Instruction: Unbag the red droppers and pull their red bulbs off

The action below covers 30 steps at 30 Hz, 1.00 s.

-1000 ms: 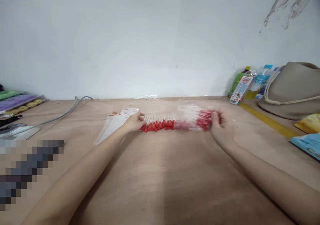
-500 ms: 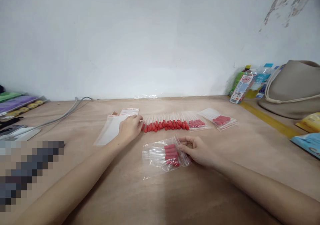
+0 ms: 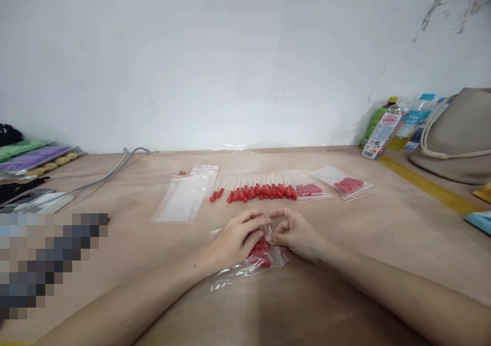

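Note:
A clear zip bag [image 3: 240, 272] lies on the table in front of me, with several red-tipped sticks [image 3: 261, 259] inside. My right hand [image 3: 297, 236] pinches the bag's mouth between thumb and fingers. Over the bag rests my left hand [image 3: 240, 236], its bent fingers closed at the same mouth and partly hiding the red tips. Beyond the hands runs a row of loose red-tipped sticks [image 3: 263, 191]. Two more sticks [image 3: 217, 195] lie slightly apart at its left end.
Flat zip bags [image 3: 180, 197] lie left of the row. Two filled bags [image 3: 316, 190] [image 3: 351, 185] lie at its right end. Bottles [image 3: 406, 126], a carton [image 3: 381, 135] and a grey bag [image 3: 456, 136] stand far right. A cable [image 3: 111, 172] crosses the left side.
My left hand has come from the left end of the stick row to the bag's mouth, leaving two sticks there in view. My right hand keeps hold of the bag.

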Each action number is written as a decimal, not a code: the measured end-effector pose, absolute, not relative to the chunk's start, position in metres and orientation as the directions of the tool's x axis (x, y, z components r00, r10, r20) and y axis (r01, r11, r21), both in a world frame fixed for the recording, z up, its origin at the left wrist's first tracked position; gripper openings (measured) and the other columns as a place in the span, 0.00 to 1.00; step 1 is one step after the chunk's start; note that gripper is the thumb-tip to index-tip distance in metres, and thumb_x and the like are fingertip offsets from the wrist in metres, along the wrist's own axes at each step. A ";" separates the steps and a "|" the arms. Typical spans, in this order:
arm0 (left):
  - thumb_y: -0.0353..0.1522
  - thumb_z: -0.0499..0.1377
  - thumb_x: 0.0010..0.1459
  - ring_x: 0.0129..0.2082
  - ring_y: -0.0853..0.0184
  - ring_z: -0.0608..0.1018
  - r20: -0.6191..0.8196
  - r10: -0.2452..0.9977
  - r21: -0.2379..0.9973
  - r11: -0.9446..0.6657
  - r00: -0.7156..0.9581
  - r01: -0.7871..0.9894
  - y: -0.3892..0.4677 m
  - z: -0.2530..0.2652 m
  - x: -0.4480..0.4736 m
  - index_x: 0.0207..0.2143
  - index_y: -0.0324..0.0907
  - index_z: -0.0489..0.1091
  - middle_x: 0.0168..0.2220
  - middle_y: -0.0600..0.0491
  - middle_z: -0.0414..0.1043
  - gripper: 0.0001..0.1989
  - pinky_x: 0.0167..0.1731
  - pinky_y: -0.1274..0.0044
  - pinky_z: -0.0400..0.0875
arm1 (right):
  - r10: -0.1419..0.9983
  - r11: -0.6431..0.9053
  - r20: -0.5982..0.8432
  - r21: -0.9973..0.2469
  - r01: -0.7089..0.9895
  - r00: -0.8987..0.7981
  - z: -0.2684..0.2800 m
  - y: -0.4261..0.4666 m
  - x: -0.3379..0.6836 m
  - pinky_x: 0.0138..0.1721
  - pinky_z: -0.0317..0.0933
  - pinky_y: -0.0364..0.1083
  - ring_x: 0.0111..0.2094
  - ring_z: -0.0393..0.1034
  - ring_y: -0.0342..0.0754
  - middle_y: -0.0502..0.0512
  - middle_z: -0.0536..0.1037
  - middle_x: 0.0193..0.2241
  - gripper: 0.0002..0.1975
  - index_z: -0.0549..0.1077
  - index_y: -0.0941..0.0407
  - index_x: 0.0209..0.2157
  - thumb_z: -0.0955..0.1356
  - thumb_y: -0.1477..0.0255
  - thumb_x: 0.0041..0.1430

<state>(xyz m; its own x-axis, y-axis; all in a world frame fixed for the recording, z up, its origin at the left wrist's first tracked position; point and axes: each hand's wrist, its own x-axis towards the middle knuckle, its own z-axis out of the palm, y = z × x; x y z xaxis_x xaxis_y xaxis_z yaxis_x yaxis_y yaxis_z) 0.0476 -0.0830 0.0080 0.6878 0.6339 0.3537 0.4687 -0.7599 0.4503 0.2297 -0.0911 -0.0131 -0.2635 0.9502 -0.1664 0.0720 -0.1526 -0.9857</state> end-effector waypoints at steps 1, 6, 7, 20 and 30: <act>0.27 0.47 0.59 0.48 0.68 0.68 0.367 0.618 0.433 -0.775 0.695 0.461 -0.080 0.007 0.048 0.48 0.45 0.65 0.50 0.49 0.62 0.16 0.48 0.75 0.64 | 0.951 -0.157 -0.169 -0.985 0.065 -0.259 -0.012 -0.092 0.229 0.20 0.55 0.38 0.16 0.62 0.38 0.40 0.69 0.14 0.29 0.57 0.58 0.39 0.74 0.70 0.36; 0.25 0.47 0.57 0.42 0.67 0.71 0.446 0.473 0.275 -0.881 0.760 0.386 -0.068 0.002 0.046 0.42 0.44 0.69 0.48 0.50 0.65 0.15 0.41 0.74 0.67 | 0.943 -0.190 -0.196 -0.981 0.050 -0.268 -0.009 -0.093 0.228 0.18 0.52 0.38 0.16 0.61 0.38 0.40 0.69 0.13 0.31 0.58 0.58 0.38 0.75 0.69 0.32; 0.25 0.48 0.57 0.41 0.67 0.71 0.465 0.442 0.242 -0.897 0.767 0.370 -0.066 0.001 0.046 0.40 0.44 0.70 0.46 0.50 0.66 0.14 0.40 0.74 0.67 | 0.937 -0.188 -0.191 -0.981 0.039 -0.292 -0.009 -0.093 0.228 0.19 0.52 0.38 0.16 0.61 0.38 0.40 0.69 0.13 0.31 0.58 0.59 0.39 0.75 0.68 0.33; 0.24 0.48 0.58 0.38 0.68 0.72 0.525 0.293 0.172 -0.956 0.799 0.237 -0.060 -0.001 0.042 0.38 0.40 0.69 0.39 0.49 0.72 0.12 0.39 0.76 0.68 | 0.883 -0.277 -0.246 -0.961 -0.018 -0.400 -0.002 -0.092 0.231 0.22 0.53 0.38 0.18 0.61 0.37 0.44 0.73 0.17 0.29 0.59 0.60 0.42 0.71 0.77 0.35; 0.26 0.47 0.60 0.44 0.68 0.72 0.467 0.226 0.054 -0.972 0.855 0.228 -0.062 -0.001 0.037 0.40 0.39 0.68 0.41 0.50 0.72 0.11 0.44 0.76 0.68 | 0.888 -0.288 -0.246 -0.956 -0.051 -0.389 -0.007 -0.092 0.229 0.22 0.52 0.39 0.17 0.61 0.38 0.42 0.71 0.15 0.29 0.58 0.57 0.38 0.73 0.72 0.33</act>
<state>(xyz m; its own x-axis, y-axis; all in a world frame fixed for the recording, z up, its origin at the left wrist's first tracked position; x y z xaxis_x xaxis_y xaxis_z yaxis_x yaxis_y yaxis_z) 0.0367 -0.0622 -0.0014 0.8545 0.2265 0.4674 0.2282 -0.9721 0.0538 0.2289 -0.0917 -0.0067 -0.3891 0.8877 -0.2462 -0.0509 -0.2876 -0.9564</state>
